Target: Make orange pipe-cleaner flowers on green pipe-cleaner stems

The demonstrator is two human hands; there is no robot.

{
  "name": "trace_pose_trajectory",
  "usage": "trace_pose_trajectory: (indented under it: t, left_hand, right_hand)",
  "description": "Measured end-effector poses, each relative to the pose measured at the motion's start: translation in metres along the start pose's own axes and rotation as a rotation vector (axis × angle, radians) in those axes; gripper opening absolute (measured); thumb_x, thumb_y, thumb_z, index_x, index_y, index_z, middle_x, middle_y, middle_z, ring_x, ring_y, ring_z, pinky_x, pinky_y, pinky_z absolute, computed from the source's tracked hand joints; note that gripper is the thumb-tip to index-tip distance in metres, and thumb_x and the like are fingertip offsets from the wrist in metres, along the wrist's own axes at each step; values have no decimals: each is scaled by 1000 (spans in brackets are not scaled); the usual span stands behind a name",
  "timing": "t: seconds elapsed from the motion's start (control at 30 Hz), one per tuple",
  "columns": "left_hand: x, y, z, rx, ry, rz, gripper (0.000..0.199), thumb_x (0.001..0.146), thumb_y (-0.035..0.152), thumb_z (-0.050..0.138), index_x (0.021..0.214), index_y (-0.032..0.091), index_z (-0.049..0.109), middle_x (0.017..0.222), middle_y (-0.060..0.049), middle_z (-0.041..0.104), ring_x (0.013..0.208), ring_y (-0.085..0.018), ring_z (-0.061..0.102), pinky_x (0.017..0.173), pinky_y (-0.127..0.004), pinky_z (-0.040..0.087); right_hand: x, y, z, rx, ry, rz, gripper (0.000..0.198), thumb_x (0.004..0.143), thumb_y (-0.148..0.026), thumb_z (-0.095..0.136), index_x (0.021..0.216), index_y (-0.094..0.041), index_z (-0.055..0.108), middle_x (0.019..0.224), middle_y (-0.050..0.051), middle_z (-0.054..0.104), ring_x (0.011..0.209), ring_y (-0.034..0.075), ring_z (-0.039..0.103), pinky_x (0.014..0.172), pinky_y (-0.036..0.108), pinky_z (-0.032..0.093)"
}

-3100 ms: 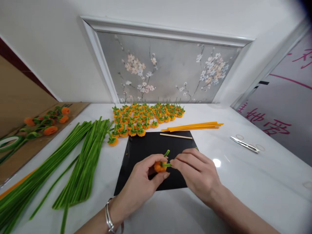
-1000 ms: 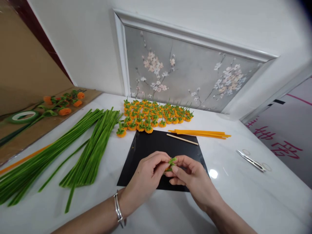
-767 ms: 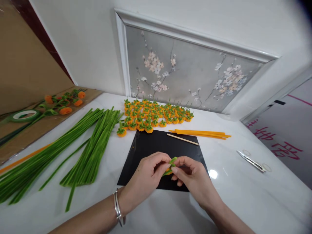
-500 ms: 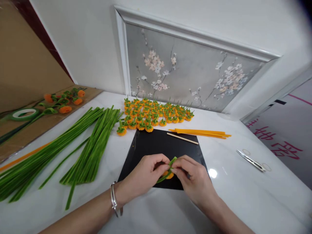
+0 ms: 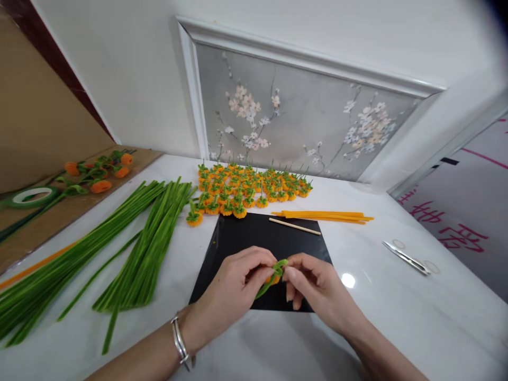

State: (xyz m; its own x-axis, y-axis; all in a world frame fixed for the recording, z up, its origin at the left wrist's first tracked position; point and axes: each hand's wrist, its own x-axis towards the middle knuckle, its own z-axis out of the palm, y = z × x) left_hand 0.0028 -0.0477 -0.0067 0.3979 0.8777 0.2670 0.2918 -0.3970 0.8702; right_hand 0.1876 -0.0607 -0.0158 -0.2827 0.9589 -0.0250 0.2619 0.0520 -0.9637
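Observation:
Above a black mat (image 5: pixel 246 238), my left hand (image 5: pixel 237 280) is closed on a small orange flower head (image 5: pixel 275 280) made of fuzzy stems, partly hidden by the fingers. A green pipe cleaner (image 5: pixel 262 290) curls around the flower, with its looped end sticking up between my hands. My right hand (image 5: pixel 323 288) has thumb and forefinger pinched at that looped end; its other fingers hang loosely curled below. Just behind the mat stand rows of finished orange flower heads (image 5: pixel 239 210) with green tops and thin upright stems.
Green pipe cleaners (image 5: pixel 138 264) lie in two bundles at left. Orange pipe cleaners (image 5: pixel 321 215) and a thin wooden stick (image 5: pixel 294 226) lie behind my hands. Small scissors (image 5: pixel 407 258) rest at right. Green tape (image 5: pixel 32 197) and stemmed orange flowers (image 5: pixel 101 186) sit on cardboard at far left.
My right hand has drawn slightly right from the flower, and its lower fingers have loosened. The green end now bends into a loop. The view has shifted a little.

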Motion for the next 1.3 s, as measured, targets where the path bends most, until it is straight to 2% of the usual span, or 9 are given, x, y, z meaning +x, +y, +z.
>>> trace_pose_trajectory:
  t: [0.13,0.33,0.43,0.53,0.63,0.83,1.0,1.13,1.3]
  left_hand:
    - [-2,0,2,39,-18,41,18,91,15,46,85,19,63,93,-4,65,83,-14,60,76,-24,46]
    - [-1,-3,6,-82,-55,-145,14,89,20,49,84,16,63,81,-3,65,74,-15,61,67,-25,49]
    - [0,-1,6,-177,-70,-190,13,88,21,52,83,15,62,80,-3,65,74,-15,61,68,-25,50]
    - [2,2,4,-281,-66,-206,10,86,22,54,83,15,61,80,-2,63,74,-14,61,69,-25,51]
    - [4,2,2,-326,1,-211,7,86,22,55,83,16,58,81,-2,60,75,-14,60,68,-24,50]
    - [-1,-1,6,-221,163,-118,8,86,17,52,79,17,57,100,-5,57,97,-17,60,85,-28,48]
    - [-5,4,6,-327,55,-107,5,86,20,55,85,17,59,111,-7,54,101,-18,59,88,-28,49]
    - [-1,1,2,-459,-26,-242,14,90,28,51,91,17,59,107,-7,58,93,-18,62,81,-31,53]
    - [4,-10,2,-294,-68,-232,15,84,20,59,99,19,58,96,-3,61,83,-17,63,71,-27,52]
  right_hand:
    - [0,-3,7,-6,13,17,14,87,-31,56,86,-17,59,62,-2,58,49,9,56,47,20,48]
    - [2,2,6,-430,124,-496,18,91,-14,42,84,-18,58,78,4,61,65,13,58,60,24,50]
    - [3,3,4,-502,132,-584,20,92,-12,39,85,-19,57,79,4,60,66,13,58,60,24,49]
    - [3,2,0,-433,165,-499,12,90,-15,46,87,-20,57,78,2,61,68,13,59,63,24,50]
    - [2,-1,-2,-240,206,-282,7,91,-25,49,90,-20,53,73,0,60,59,12,58,55,22,50]
    - [-3,-6,14,158,54,15,20,86,-35,57,95,-22,43,76,-1,62,61,13,63,50,23,53]
    - [-3,-8,17,64,84,-46,13,86,-22,52,96,-23,44,79,-2,61,64,12,61,57,24,53]
    - [-2,-6,9,-177,106,-148,16,85,-14,49,97,-23,47,79,-2,61,67,12,61,60,22,49]
    - [-1,-1,7,-394,82,-245,20,84,-10,49,98,-23,51,78,-2,61,70,13,59,60,22,45]
